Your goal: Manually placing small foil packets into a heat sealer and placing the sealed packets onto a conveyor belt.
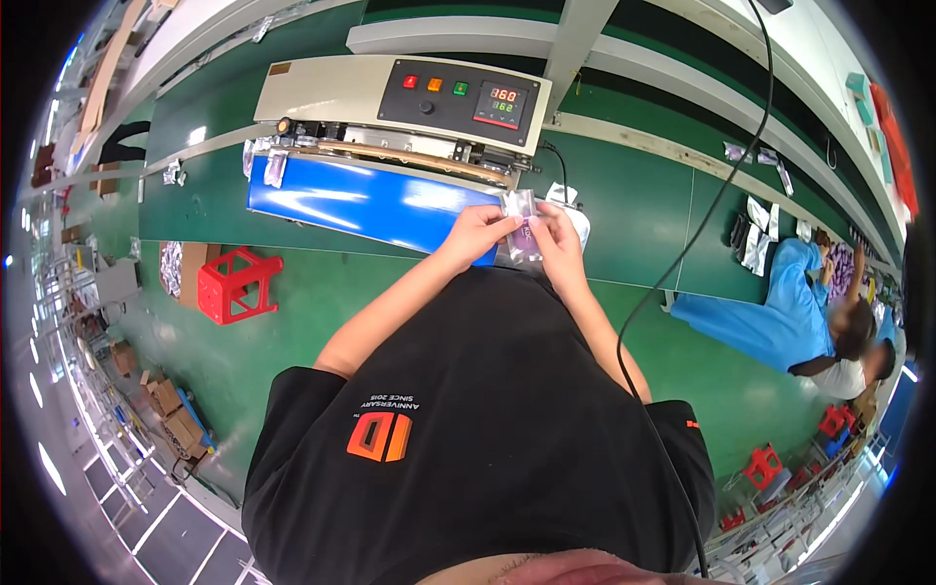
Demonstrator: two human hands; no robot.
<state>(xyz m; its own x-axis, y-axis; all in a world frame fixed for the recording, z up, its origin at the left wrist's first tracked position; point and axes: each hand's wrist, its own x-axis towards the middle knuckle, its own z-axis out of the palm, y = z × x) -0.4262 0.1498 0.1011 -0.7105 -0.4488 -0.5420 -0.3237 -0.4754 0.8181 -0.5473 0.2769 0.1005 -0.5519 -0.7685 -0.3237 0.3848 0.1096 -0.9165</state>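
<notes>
A: What do the fingers have hold of?

B: A small, flat pouch point(524, 240), thin and shiny, clear and crinkled at its far end, purplish nearer the body. The left hand point(478, 234) pinches its left edge, the right hand point(559, 242) its right edge, thumbs over the face.

A: And around them?

B: Just left of the fingers slopes a smooth, glossy blue panel point(356, 200). Beyond it, ahead and left of them, stands a long, boxy cream machine point(327, 90) with a dark control plate point(439, 96). Close to the right fingers lies silvery, wrinkled wrapping point(576, 220); farther right stretches the flat green table point(629, 200).

A: Anything unclear?

B: The pouch's contents. The fingertips behind it are hidden, and the right hand partly covers the wrapping, so its full shape I can't tell.
</notes>
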